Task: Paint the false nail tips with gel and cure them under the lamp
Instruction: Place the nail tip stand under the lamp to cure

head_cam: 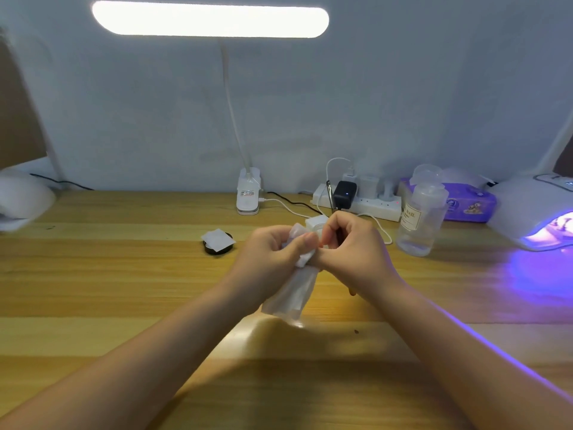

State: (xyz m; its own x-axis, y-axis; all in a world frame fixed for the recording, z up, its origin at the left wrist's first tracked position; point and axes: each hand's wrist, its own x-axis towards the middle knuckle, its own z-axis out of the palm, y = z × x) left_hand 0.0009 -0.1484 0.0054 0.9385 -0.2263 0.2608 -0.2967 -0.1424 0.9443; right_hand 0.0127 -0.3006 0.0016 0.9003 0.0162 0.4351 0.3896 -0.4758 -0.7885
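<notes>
Fingers point(305, 243) pinching crumpled white wipe point(305, 257) — blurred

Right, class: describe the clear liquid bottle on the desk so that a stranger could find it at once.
Start at the curing lamp glowing violet at the right edge of the wooden desk. Just left of it, in front of the purple wipes pack, stands the clear bottle. Unlike its neighbours, it is see-through, with a pale label.

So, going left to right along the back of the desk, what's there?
Desk lamp's clip base → power strip → clear bottle → purple wipes pack → glowing nail lamp.
</notes>
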